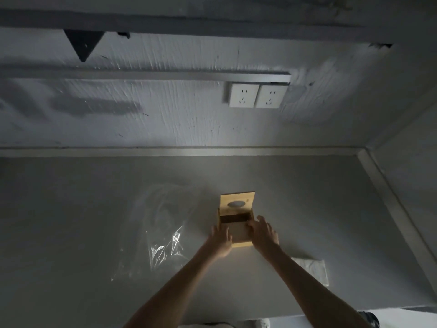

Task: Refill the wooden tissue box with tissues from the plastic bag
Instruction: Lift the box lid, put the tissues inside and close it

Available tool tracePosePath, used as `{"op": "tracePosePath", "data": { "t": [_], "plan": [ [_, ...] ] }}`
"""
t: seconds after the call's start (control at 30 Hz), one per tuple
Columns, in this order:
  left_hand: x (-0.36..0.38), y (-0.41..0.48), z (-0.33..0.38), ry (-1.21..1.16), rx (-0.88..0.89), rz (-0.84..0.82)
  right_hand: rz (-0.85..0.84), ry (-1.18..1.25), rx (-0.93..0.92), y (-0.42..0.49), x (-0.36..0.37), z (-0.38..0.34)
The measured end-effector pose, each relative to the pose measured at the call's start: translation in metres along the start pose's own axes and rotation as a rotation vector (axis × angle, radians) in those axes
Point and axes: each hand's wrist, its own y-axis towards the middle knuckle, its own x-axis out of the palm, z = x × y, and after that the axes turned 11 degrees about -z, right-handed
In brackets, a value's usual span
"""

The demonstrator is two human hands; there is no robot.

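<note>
— Two hands, what are they holding?
— Left hand (221, 242) and right hand (261, 234), fingers spread, rest on the open wooden tissue box (236, 223); whether they clasp it, I cannot tell.
— Tissues?
— Tissue stack (312, 268) near right; plastic bag (165, 223) left; sockets (256, 95) beyond.

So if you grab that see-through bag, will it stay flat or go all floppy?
Probably floppy: the plastic bag lies crumpled and wrinkled on the table. It looks thin and clear, so likely very light. Its shiny creases suggest that it may slip and crinkle.
</note>
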Motion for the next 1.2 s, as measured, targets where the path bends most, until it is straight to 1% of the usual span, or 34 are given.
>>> {"op": "tracePosePath", "data": {
  "t": [0.13,0.2,0.27,0.33,0.37,0.4,0.43,0.47,0.5,0.53,0.6,0.63,0.67,0.73,0.8,0.93,1.07,1.13,1.2],
  "plan": [
    [0.001,0.008,0.007,0.027,-0.027,0.122,-0.007,-0.117,0.076,0.009,0.000,-0.012],
    [0.006,0.005,0.011,0.040,-0.039,0.149,0.007,-0.105,0.069,0.008,0.000,-0.014],
    [0.015,-0.001,0.015,0.034,-0.078,0.242,0.037,0.009,0.028,0.002,-0.002,-0.011],
    [0.028,-0.015,0.020,0.088,-0.125,0.425,0.140,0.161,-0.071,-0.015,-0.003,0.005],
    [0.037,-0.024,0.023,0.134,-0.108,0.513,0.210,0.234,-0.100,-0.027,-0.002,0.019],
    [0.047,-0.031,0.026,0.186,-0.062,0.578,0.280,0.298,-0.091,-0.040,0.000,0.036],
    [0.061,-0.036,0.032,0.225,-0.001,0.617,0.331,0.349,-0.040,-0.053,0.004,0.060],
    [0.076,-0.039,0.039,0.256,0.054,0.614,0.358,0.394,0.037,-0.065,0.009,0.087],
    [0.090,-0.040,0.048,0.229,0.094,0.542,0.353,0.434,0.126,-0.074,0.014,0.116],
    [0.102,-0.038,0.057,0.151,0.115,0.466,0.314,0.465,0.215,-0.080,0.018,0.141],
    [0.124,-0.027,0.081,-0.014,0.124,0.316,0.143,0.502,0.376,-0.084,0.022,0.185],
    [0.133,-0.022,0.094,-0.081,0.111,0.240,0.042,0.555,0.432,-0.083,0.024,0.201],
    [0.138,-0.016,0.110,-0.135,0.085,0.177,-0.038,0.657,0.458,-0.079,0.026,0.216],
    [0.146,-0.003,0.134,-0.265,0.024,0.098,-0.142,0.884,0.444,-0.068,0.032,0.233],
    [0.151,0.009,0.156,-0.375,-0.014,0.080,-0.203,1.007,0.409,-0.060,0.031,0.243],
    [0.158,0.027,0.179,-0.492,-0.067,0.121,-0.296,1.001,0.316,-0.053,0.029,0.248],
    [0.164,0.036,0.190,-0.673,-0.103,0.213,-0.306,0.973,0.279,-0.051,0.033,0.257],
    [0.167,0.038,0.193,-0.712,-0.112,0.209,-0.323,0.947,0.236,-0.050,0.033,0.261],
    [0.169,0.037,0.192,-0.693,-0.111,0.180,-0.336,0.933,0.201,-0.051,0.035,0.265]
  ]
}}
